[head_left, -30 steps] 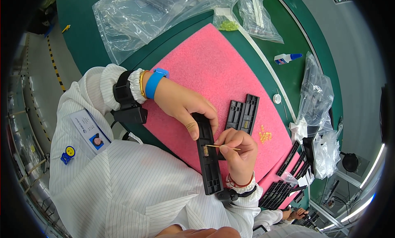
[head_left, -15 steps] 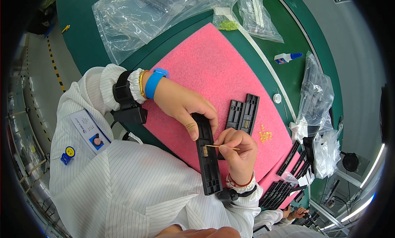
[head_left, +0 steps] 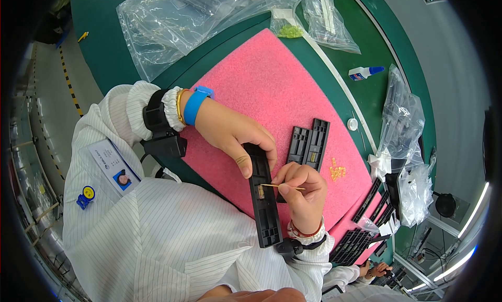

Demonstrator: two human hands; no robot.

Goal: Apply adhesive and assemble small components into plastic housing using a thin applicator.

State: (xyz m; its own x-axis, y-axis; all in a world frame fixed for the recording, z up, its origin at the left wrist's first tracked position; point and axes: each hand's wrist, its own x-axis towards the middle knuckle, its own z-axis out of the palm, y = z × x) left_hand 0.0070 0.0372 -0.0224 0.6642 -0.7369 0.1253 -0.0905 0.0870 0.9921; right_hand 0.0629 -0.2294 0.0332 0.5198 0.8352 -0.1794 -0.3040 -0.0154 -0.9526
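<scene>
My left hand (head_left: 238, 137) grips the upper end of a long black plastic piece (head_left: 267, 221) with ribbed compartments, thumb on one side and fingers on the other. A small brass-coloured part (head_left: 261, 192) sits in a slot midway along it. Pinched in my right hand (head_left: 303, 193) is a thin wooden toothpick (head_left: 286, 186), its tip at the brass part's upper end. Two similar black pieces (head_left: 317, 142) lie just beyond my right hand on the pink foam sheet (head_left: 246, 77). A loose cluster of small yellow parts (head_left: 337, 170) rests right of them.
A glue bottle with a blue cap (head_left: 366, 73), a small white round container (head_left: 352, 124) and clear plastic bags (head_left: 162, 35) lie on the green table. More black pieces (head_left: 351, 245) are stacked at the lower right, near another person's hands (head_left: 379, 270).
</scene>
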